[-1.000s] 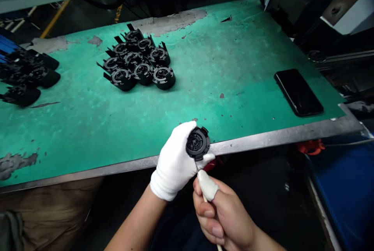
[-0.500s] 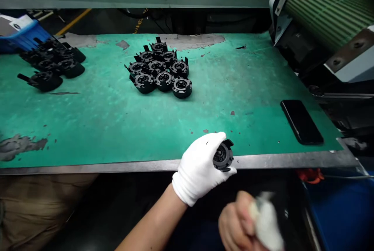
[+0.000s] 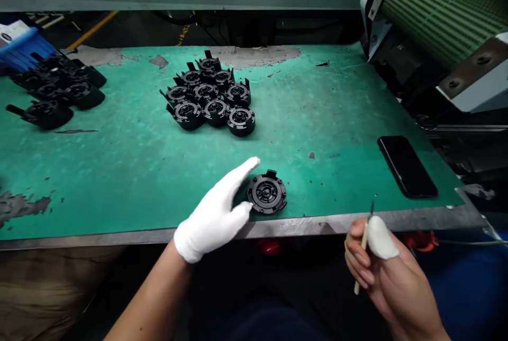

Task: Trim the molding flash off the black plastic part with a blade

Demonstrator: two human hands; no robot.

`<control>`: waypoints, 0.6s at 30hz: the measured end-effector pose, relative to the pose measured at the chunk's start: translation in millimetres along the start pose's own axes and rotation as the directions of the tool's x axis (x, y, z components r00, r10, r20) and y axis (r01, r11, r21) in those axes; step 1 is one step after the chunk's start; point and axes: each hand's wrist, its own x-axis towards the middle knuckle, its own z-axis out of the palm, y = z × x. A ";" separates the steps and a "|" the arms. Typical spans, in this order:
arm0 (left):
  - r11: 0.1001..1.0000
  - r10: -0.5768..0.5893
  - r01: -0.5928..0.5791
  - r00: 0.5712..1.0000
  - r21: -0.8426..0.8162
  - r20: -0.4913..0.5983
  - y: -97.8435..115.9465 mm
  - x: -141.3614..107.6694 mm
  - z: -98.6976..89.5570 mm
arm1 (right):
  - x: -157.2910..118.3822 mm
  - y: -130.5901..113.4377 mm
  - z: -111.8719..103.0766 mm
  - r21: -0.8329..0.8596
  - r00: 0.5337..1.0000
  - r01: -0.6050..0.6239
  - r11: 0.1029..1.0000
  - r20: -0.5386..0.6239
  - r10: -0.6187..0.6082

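A round black plastic part (image 3: 267, 194) with tabs on its rim and a ringed face lies on the green tabletop close to the front edge. My left hand (image 3: 216, 214), in a white glove, is open on its left side, with the thumb tip at the rim and the fingers spread away above. In my right hand (image 3: 381, 264), past the table edge, is a slim pale-handled tool (image 3: 364, 245) with a thin dark tip pointing up; its exact kind is unclear. A white cover wraps that thumb, and the other fingers are bare.
Several similar black parts (image 3: 206, 91) stand grouped at mid-table, and more black parts (image 3: 59, 89) sit at the left by a blue bin (image 3: 27, 47). A dark phone (image 3: 407, 166) lies on the right. Beyond it is a green conveyor belt (image 3: 448, 5).
The black part, held in my left hand before, now lies on the table with that hand loosened and shifted left. My right hand has risen and moved right with the tool.
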 end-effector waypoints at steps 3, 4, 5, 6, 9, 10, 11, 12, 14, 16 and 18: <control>0.999 -0.049 0.047 0.992 -0.015 -0.117 6.9 -3.7 4.3 | 13.5 -4.1 -0.6 -0.397 0.995 0.074 0.915 0.096 -0.039; 0.999 -0.052 0.053 0.990 0.001 -0.132 10.8 -4.1 10.0 | 19.2 -8.7 0.4 -0.521 0.986 0.138 0.842 0.157 -0.064; 0.998 -0.055 0.058 0.989 0.018 -0.138 14.6 -3.9 17.2 | 25.3 -14.4 2.1 -0.619 0.970 0.214 0.755 0.227 -0.089; 0.997 -0.065 0.070 0.988 0.030 -0.142 17.8 -3.2 25.3 | 31.7 -20.7 4.4 -0.690 0.948 0.293 0.662 0.299 -0.108; 0.990 -0.134 0.138 0.973 0.009 -0.190 20.8 1.1 48.8 | 50.4 -38.6 13.4 -0.799 0.883 0.461 0.387 0.455 -0.113; 0.987 -0.158 0.161 0.964 0.000 -0.215 19.9 2.6 54.6 | 55.9 -42.9 16.1 -0.814 0.867 0.494 0.306 0.488 -0.100; 0.984 -0.172 0.176 0.956 -0.003 -0.236 18.5 4.0 58.9 | 61.0 -46.1 18.4 -0.823 0.854 0.518 0.233 0.513 -0.084; 0.984 -0.174 0.181 0.952 0.002 -0.251 17.0 5.0 61.6 | 65.6 -48.3 20.0 -0.827 0.843 0.537 0.165 0.533 -0.070; 0.986 -0.157 0.168 0.952 0.019 -0.261 14.7 6.3 63.1 | 73.0 -50.7 21.4 -0.819 0.820 0.572 0.051 0.570 -0.054; 0.988 -0.140 0.153 0.956 0.029 -0.257 14.3 6.8 61.9 | 78.4 -52.3 21.9 -0.800 0.799 0.599 -0.035 0.600 -0.048; 0.990 -0.123 0.137 0.957 0.034 -0.262 15.2 7.6 60.3 | 82.2 -54.8 22.8 -0.784 0.784 0.613 -0.100 0.619 -0.042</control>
